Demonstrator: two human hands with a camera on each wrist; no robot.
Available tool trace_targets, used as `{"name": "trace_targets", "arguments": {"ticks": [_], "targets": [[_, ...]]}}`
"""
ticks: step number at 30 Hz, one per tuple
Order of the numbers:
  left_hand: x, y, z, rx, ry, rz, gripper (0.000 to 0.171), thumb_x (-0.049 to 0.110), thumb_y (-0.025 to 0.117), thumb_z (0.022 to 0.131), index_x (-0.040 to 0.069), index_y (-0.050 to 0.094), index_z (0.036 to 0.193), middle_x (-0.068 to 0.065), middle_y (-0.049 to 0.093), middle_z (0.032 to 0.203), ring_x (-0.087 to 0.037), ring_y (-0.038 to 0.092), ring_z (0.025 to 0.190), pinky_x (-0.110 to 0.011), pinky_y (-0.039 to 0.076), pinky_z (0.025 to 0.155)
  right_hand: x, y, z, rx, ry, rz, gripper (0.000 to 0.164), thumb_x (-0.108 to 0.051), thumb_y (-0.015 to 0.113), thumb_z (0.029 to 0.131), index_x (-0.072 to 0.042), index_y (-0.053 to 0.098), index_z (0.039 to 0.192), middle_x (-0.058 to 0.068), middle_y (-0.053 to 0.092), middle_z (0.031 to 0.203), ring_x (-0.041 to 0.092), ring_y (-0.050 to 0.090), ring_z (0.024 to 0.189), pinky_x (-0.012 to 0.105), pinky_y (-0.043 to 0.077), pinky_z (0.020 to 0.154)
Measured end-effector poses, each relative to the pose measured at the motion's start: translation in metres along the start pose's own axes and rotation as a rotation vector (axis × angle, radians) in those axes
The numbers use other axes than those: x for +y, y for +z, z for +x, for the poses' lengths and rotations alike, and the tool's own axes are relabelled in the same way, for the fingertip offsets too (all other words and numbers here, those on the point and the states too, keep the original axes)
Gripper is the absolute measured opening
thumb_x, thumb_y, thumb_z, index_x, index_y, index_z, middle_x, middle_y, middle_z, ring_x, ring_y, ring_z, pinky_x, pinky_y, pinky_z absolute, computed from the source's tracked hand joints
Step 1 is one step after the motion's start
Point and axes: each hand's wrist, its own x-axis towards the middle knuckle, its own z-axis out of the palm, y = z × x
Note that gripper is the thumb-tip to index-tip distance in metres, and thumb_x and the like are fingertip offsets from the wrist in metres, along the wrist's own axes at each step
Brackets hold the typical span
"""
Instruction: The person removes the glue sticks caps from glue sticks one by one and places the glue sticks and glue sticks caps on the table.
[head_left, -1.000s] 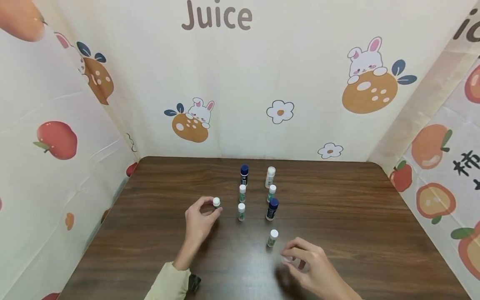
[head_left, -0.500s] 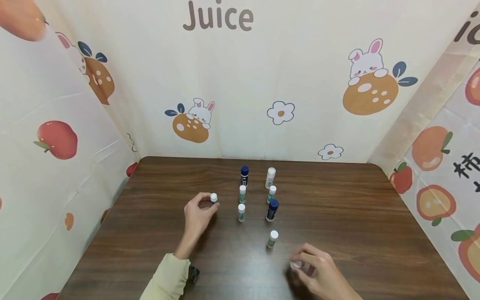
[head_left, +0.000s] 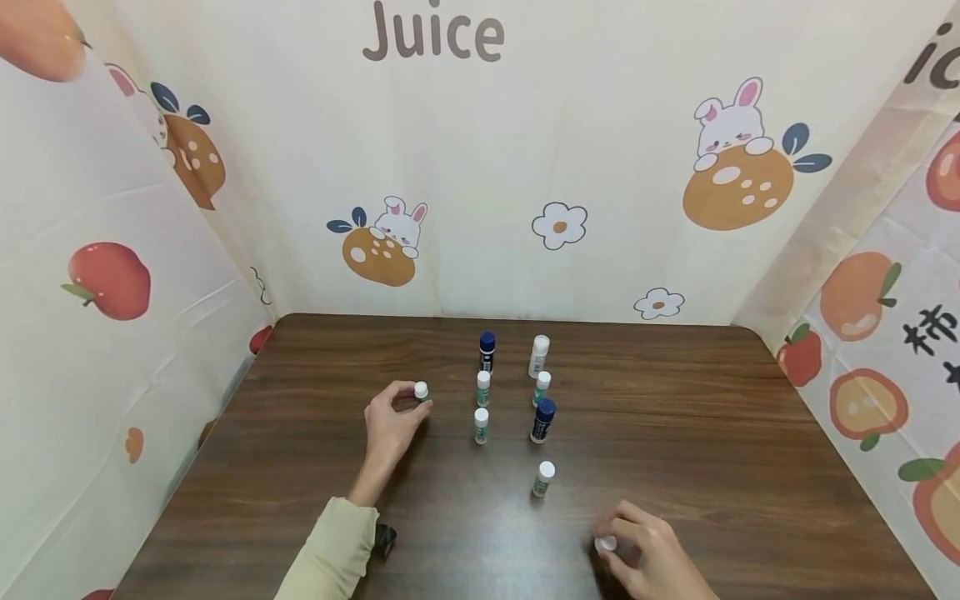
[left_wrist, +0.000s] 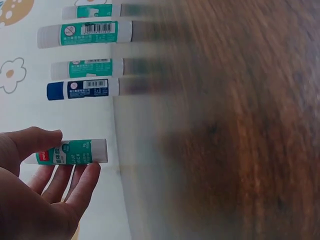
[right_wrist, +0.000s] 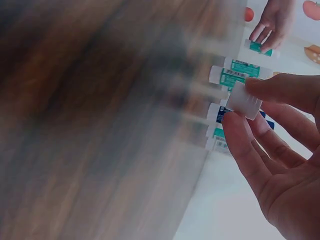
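Observation:
My left hand [head_left: 392, 421] pinches an upright green-labelled glue stick [left_wrist: 72, 152] between thumb and fingertips, left of the standing sticks. Its white upper end [head_left: 422, 389] shows above the fingers in the head view. Nearer the front edge, my right hand [head_left: 641, 546] holds a small white cap [right_wrist: 244, 101] between thumb and fingertips. Between the hands stand a green-labelled stick with a white lid [head_left: 481, 426], a navy-lidded stick [head_left: 542, 421] and, closest to the right hand, another green-labelled stick [head_left: 543, 480].
Farther back stand a navy-lidded stick [head_left: 487, 354], a white stick [head_left: 537, 357] and two smaller green ones [head_left: 483, 389], in two rough columns. The brown wooden table [head_left: 712, 433] meets printed cloth walls [head_left: 480, 167] behind and at both sides.
Carrying the white cap, my right hand has moved right and toward the front edge. My left hand has shifted slightly left and back with the glue stick. The standing sticks keep their places.

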Motion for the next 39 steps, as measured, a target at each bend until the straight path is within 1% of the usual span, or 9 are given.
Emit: {"name": "trace_targets", "arguments": {"ticks": [5, 9, 16, 20, 23, 29, 32, 37, 39], "targets": [[-0.003, -0.001, 0.003, 0.006, 0.002, 0.035, 0.025, 0.002, 0.077, 0.073, 0.001, 0.067, 0.096, -0.014, 0.068, 0.094, -0.029, 0.069, 0.081, -0.028, 0.055, 0.069, 0.01, 0.002, -0.009, 0.034, -0.035, -0.011, 0.04, 0.012, 0.078, 0.057, -0.015, 0.067, 0.084, -0.01, 0.057, 0.086, 0.0, 0.051, 0.067, 0.009, 0.038, 0.055], [-0.005, -0.002, 0.004, 0.012, -0.004, 0.07, 0.025, 0.004, 0.078, 0.073, 0.003, 0.067, 0.095, -0.012, 0.068, 0.093, -0.027, 0.069, 0.08, -0.032, 0.055, 0.071, 0.015, 0.002, -0.016, 0.038, -0.049, -0.004, 0.042, 0.014, 0.077, 0.053, -0.014, 0.066, 0.083, -0.009, 0.056, 0.085, 0.0, 0.049, 0.065, 0.007, 0.035, 0.053], [-0.011, 0.0, 0.007, 0.027, -0.011, 0.123, 0.025, 0.005, 0.078, 0.072, 0.004, 0.068, 0.095, -0.01, 0.069, 0.092, -0.024, 0.069, 0.079, -0.035, 0.053, 0.073, 0.019, 0.001, -0.022, 0.029, -0.028, 0.0, 0.044, 0.015, 0.076, 0.051, -0.014, 0.063, 0.081, -0.009, 0.052, 0.081, -0.002, 0.044, 0.061, 0.005, 0.032, 0.049], [-0.014, 0.0, 0.007, 0.03, -0.016, 0.132, 0.026, 0.006, 0.079, 0.072, 0.005, 0.068, 0.095, -0.008, 0.07, 0.092, -0.023, 0.067, 0.084, -0.036, 0.049, 0.076, 0.02, 0.001, -0.026, 0.013, -0.013, -0.006, 0.043, 0.013, 0.077, 0.05, -0.015, 0.061, 0.079, -0.009, 0.049, 0.079, -0.002, 0.044, 0.061, 0.005, 0.033, 0.049], [-0.015, 0.0, 0.008, 0.032, -0.013, 0.129, 0.025, 0.006, 0.079, 0.071, 0.005, 0.068, 0.094, -0.008, 0.07, 0.091, -0.024, 0.064, 0.089, -0.037, 0.045, 0.078, 0.021, 0.0, -0.029, -0.007, 0.006, 0.006, 0.042, 0.013, 0.078, 0.051, -0.015, 0.06, 0.078, -0.009, 0.049, 0.078, -0.004, 0.044, 0.061, 0.005, 0.033, 0.048], [-0.02, 0.001, 0.008, 0.037, -0.025, 0.126, 0.027, 0.004, 0.079, 0.072, 0.004, 0.068, 0.096, -0.01, 0.07, 0.093, -0.023, 0.065, 0.089, -0.038, 0.048, 0.079, 0.021, -0.002, -0.033, -0.079, 0.071, 0.036, 0.036, 0.01, 0.077, 0.059, -0.015, 0.061, 0.08, -0.011, 0.048, 0.078, -0.006, 0.042, 0.061, 0.008, 0.034, 0.047], [-0.02, 0.002, 0.009, 0.036, -0.024, 0.13, 0.028, 0.005, 0.078, 0.072, 0.004, 0.068, 0.097, -0.01, 0.07, 0.094, -0.023, 0.065, 0.09, -0.038, 0.047, 0.08, 0.021, -0.004, -0.035, -0.112, 0.096, 0.039, 0.034, 0.008, 0.076, 0.063, -0.016, 0.061, 0.08, -0.012, 0.047, 0.078, -0.006, 0.041, 0.06, 0.009, 0.034, 0.046], [-0.018, 0.002, 0.009, 0.035, -0.023, 0.136, 0.027, 0.004, 0.079, 0.071, 0.004, 0.068, 0.096, -0.01, 0.07, 0.093, -0.023, 0.066, 0.089, -0.037, 0.049, 0.079, 0.023, -0.004, -0.037, -0.109, 0.08, 0.023, 0.035, 0.008, 0.077, 0.061, -0.017, 0.061, 0.08, -0.012, 0.046, 0.078, -0.007, 0.04, 0.06, 0.006, 0.032, 0.048], [-0.017, 0.002, 0.009, 0.033, -0.023, 0.139, 0.027, 0.004, 0.079, 0.07, 0.004, 0.068, 0.095, -0.01, 0.07, 0.093, -0.022, 0.066, 0.089, -0.035, 0.05, 0.078, 0.021, -0.006, -0.037, -0.125, 0.103, 0.005, 0.034, 0.006, 0.078, 0.061, -0.017, 0.061, 0.08, -0.013, 0.046, 0.078, -0.007, 0.04, 0.06, 0.008, 0.033, 0.047]]}}
